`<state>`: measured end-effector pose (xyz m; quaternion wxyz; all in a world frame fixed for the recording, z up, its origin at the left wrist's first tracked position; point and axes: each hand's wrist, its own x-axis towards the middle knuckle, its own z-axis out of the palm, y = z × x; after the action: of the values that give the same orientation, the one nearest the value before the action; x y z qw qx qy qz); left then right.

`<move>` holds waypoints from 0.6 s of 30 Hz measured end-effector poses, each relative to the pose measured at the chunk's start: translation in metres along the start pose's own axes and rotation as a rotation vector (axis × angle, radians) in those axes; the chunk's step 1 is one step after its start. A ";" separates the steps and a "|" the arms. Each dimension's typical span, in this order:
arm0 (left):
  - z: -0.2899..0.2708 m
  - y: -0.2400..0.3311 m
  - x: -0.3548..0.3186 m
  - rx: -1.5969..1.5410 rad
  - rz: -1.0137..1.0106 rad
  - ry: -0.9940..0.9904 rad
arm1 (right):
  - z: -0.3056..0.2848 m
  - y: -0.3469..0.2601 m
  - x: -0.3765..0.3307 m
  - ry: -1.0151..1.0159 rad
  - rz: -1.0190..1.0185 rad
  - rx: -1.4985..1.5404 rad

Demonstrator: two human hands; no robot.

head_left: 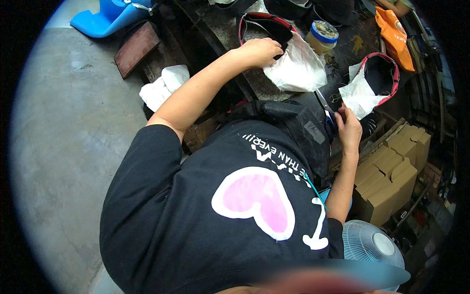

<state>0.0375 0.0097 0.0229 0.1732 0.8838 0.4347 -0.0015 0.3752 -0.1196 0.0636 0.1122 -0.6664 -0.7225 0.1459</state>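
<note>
Though apart, two red-rimmed pieces

Left of the blue-lidded jar, my left hand hides part of a red-rimmed piece. Below the jar, my right hand partly covers the scissors, my grip unclear. Upper right of the jar, my view's edge crops another person's arm; far below it, a blurred patch overlaps the fan.

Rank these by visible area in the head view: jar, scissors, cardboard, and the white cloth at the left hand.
1. Cardboard
2. White cloth at the left hand
3. Jar
4. Scissors, visible part only; full size unsure beside the right hand
</note>
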 end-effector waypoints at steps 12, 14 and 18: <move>0.019 0.015 -0.010 0.106 0.010 0.196 | 0.086 -0.086 0.125 0.047 -0.561 -0.117; 0.023 0.014 -0.014 0.141 0.055 0.254 | 0.092 -0.077 0.126 -0.003 -0.476 -0.012; 0.022 0.015 -0.009 0.202 0.078 0.194 | 0.093 -0.071 0.127 -0.037 -0.408 0.009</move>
<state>0.0470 -0.0123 0.0080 0.0403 0.9090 0.4121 0.0469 0.2651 -0.0034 -0.0017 0.1291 -0.5031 -0.8437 0.1356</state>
